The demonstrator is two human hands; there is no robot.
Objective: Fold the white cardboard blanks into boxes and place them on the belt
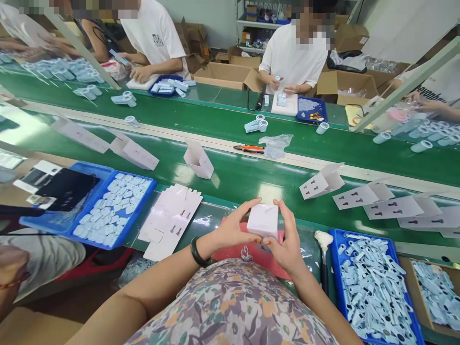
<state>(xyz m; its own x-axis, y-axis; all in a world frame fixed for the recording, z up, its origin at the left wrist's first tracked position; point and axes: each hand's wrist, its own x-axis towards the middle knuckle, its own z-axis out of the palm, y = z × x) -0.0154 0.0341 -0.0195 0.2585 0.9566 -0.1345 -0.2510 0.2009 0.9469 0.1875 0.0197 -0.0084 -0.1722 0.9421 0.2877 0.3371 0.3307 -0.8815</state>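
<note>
Between my two hands is a small white cardboard box (263, 221), held above a red mat (237, 249) at the bench edge. My left hand (235, 227) grips its left side, thumb along the near lower edge. On the opposite side, my right hand (287, 235) closes on it with fingers and thumb. The box's underside is hidden. To the left lies a stack of flattened white cartons (170, 218) with small product pictures printed on them. A mallet-like tool with a whitish head (324, 239) and black handle rests right of my right hand.
A blue tray of pale-blue parts (373, 282) sits at right, a blue tray of white pieces (111, 211) at left. Opened white boxes (199, 160) stand on the green conveyor (230, 179). Orange-handled pliers (248, 149) lie beyond. Co-workers (294, 62) sit across.
</note>
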